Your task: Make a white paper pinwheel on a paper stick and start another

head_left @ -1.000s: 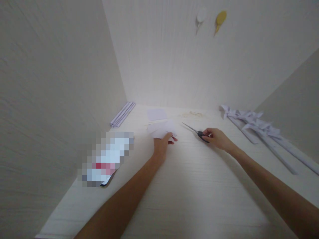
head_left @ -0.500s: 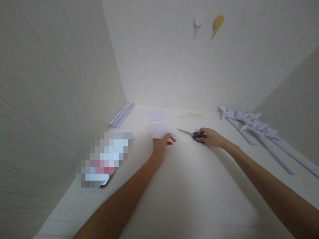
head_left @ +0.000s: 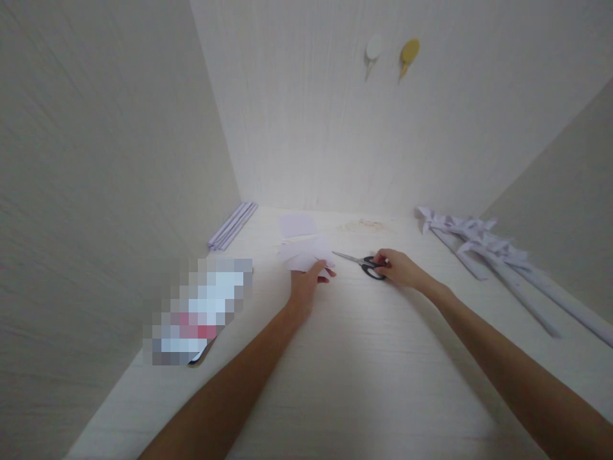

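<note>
Both hands closed: L [head_left: 306,281] on paper [head_left: 301,254], R [head_left: 397,268] on scissors [head_left: 361,262].

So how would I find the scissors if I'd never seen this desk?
Look at the pale table, toward the back wall. The scissors lie flat by the right hand, right of the white paper pieces. They alone have black handles and metal blades.

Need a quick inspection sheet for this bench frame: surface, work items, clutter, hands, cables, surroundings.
Surface: pale wood-grain table, brightly lit at the far end.
Work items: white paper pieces under the left hand; scissors lying flat, blades pointing left.
Clutter: rolled paper sticks by the left wall; folded paper strips at right; a blurred-out object at left.
Hands: left hand on the paper; right hand on the scissors' handles.
Cables: nothing seen.
Surroundings: pale walls on three sides; white hook and yellow hook on the back wall.
</note>
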`<control>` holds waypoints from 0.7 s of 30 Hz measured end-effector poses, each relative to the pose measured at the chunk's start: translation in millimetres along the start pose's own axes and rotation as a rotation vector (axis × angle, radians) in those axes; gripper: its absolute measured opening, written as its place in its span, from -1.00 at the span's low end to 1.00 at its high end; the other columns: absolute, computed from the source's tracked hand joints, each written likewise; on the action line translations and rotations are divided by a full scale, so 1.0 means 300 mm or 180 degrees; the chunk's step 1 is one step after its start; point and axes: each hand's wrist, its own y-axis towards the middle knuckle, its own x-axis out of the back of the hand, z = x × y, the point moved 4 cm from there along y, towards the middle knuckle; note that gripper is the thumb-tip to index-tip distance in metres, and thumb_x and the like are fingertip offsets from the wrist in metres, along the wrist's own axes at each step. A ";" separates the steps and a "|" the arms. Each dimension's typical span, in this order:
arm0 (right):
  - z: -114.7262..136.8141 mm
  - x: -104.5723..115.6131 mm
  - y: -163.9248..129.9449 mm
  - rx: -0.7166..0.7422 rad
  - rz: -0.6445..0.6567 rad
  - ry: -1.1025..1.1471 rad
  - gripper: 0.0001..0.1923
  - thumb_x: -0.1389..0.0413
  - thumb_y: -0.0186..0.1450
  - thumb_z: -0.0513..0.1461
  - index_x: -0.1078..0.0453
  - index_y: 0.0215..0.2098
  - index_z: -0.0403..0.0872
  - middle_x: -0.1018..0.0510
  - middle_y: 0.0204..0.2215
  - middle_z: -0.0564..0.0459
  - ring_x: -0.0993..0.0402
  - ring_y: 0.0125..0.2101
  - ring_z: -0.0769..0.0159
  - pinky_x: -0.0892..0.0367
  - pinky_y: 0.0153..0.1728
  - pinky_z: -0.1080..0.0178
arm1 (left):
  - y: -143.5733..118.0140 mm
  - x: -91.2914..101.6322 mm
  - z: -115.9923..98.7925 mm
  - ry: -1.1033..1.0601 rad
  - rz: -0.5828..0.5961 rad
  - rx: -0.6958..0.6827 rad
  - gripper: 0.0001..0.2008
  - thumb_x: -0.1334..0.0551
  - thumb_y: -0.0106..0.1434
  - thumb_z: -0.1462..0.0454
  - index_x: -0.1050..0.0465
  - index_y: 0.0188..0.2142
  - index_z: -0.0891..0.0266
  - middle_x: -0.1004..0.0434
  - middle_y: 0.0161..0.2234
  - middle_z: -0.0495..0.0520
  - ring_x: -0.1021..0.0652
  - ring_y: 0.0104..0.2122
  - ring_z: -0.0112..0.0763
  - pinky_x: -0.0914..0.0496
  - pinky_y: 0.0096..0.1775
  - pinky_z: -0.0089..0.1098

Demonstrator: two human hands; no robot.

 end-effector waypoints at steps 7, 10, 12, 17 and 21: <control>0.074 0.014 -0.104 0.0004 -0.0435 0.0650 -0.91 0.02 0.12 -0.22 -0.25 -0.44 -0.10 -0.39 -0.48 0.06 -0.27 -0.55 0.41 -0.17 -0.52 0.34 | -0.026 -0.019 0.010 0.0514 0.0285 0.0022 -0.88 -0.19 -0.06 0.25 -0.38 -0.62 0.26 -0.43 -0.57 0.00 -0.45 -0.53 -0.45 -0.29 -0.58 -0.51; 0.129 -0.029 -0.193 -0.0113 -0.0133 0.2337 -0.77 -0.01 0.13 -0.09 -0.24 -0.48 -0.11 -0.32 -0.61 0.14 -0.16 -0.66 0.48 -0.08 -0.63 0.38 | -0.047 -0.030 0.011 0.0990 0.0379 0.0124 -0.85 -0.21 -0.07 0.23 -0.38 -0.68 0.23 -0.43 -0.60 -0.02 -0.40 -0.61 -0.50 -0.29 -0.55 -0.48; 0.157 -0.065 -0.243 -0.0150 -0.0015 0.3150 -0.72 -0.01 0.14 -0.05 -0.25 -0.46 -0.12 -0.31 -0.62 0.15 -0.14 -0.67 0.51 -0.06 -0.65 0.39 | -0.065 -0.045 0.005 0.1335 0.0563 0.0152 -0.85 -0.21 -0.07 0.24 -0.40 -0.70 0.21 -0.41 -0.65 -0.04 -0.38 -0.64 -0.51 -0.29 -0.53 -0.47; 0.168 -0.130 -0.281 -0.0248 0.0005 0.3809 -0.64 0.03 0.17 0.00 -0.25 -0.55 -0.14 -0.33 -0.65 0.11 -0.14 -0.68 0.52 -0.04 -0.66 0.39 | -0.109 -0.083 -0.005 0.1874 0.1001 0.0144 -0.84 -0.22 -0.09 0.27 -0.37 -0.74 0.20 -0.38 -0.71 -0.06 -0.37 -0.67 -0.49 -0.29 -0.54 -0.47; 0.157 -0.134 -0.279 -0.0371 -0.0124 0.3498 -0.58 0.06 0.16 0.03 -0.21 -0.65 -0.12 -0.26 -0.76 0.15 -0.13 -0.72 0.51 -0.01 -0.68 0.39 | -0.127 -0.100 0.023 0.1907 0.1388 0.0190 -0.90 -0.21 -0.08 0.26 -0.40 -0.67 0.17 -0.42 -0.66 -0.06 -0.38 -0.66 -0.49 -0.30 -0.56 -0.48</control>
